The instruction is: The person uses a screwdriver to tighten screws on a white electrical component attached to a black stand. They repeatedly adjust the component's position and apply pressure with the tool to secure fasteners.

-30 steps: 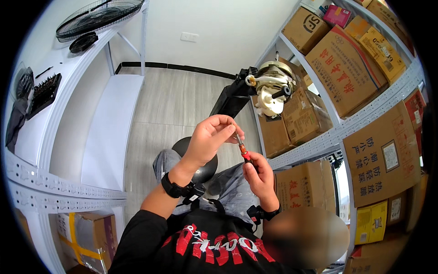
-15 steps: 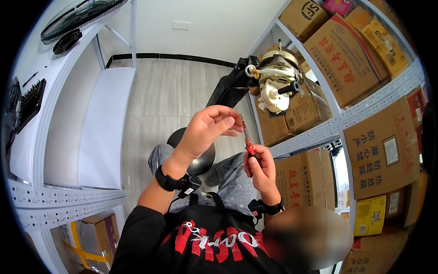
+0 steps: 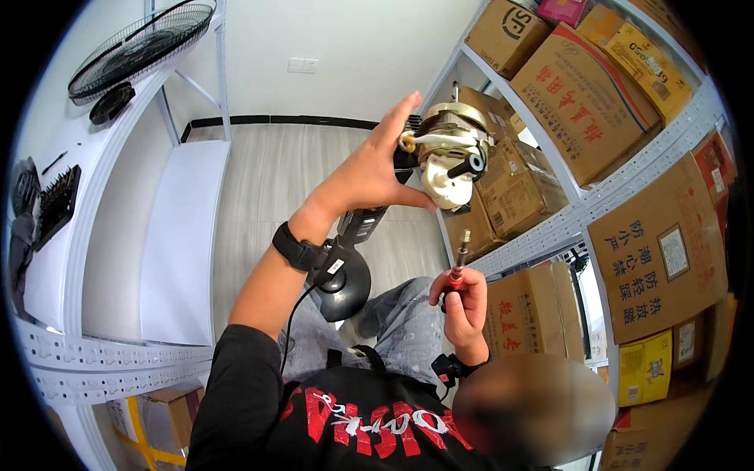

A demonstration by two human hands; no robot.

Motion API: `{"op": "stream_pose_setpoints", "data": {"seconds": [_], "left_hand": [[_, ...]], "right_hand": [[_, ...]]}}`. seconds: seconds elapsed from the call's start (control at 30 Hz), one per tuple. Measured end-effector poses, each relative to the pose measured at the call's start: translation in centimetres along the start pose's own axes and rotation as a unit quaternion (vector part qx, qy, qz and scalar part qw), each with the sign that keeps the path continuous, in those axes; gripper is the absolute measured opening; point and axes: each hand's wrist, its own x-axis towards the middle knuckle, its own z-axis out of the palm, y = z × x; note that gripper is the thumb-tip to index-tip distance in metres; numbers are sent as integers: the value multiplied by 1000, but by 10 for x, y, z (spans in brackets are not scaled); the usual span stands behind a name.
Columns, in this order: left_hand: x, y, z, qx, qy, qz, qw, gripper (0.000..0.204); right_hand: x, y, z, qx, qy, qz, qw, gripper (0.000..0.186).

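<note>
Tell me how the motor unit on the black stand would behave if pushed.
The motor unit would probably feel heavy for its size, given its metal-looking housing. A sideways shove might rock it, since it sits high on a post above a round base. Its white plastic-looking cover seems stiff.

Left hand (image 3: 369, 174) at motor (image 3: 449, 145) — right (image 3: 466, 304) gripping screwdriver (image 3: 456, 275)

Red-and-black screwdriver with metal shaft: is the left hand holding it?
No, the right hand holds the screwdriver; the left hand is beside the cream motor.
</note>
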Motion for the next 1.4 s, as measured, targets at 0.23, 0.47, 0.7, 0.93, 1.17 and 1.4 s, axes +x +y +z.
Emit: {"op": "stream_pose_setpoints", "data": {"seconds": [0.23,0.47,0.7,0.93,1.17,1.4], "left_hand": [[8,-14,0,-65,5,-15,998,128],[15,-14,11,-75,58,10,995,107],[39,-19,30,-169,204,0,964,97],[51,-6,31,-130,205,-52,969,102],[42,7,22,3,191,-45,981,100],[35,9,19,95,223,18,970,92]], "right_hand": [[20,-3,-4,43,34,0,998,27],[39,0,-9,49,106,36,993,25],[71,-13,-13,75,133,49,987,23],[124,-15,-26,-8,164,-13,986,32],[164,-19,-24,-46,196,-15,979,35],[170,-23,-9,-107,229,-44,966,39]]}}
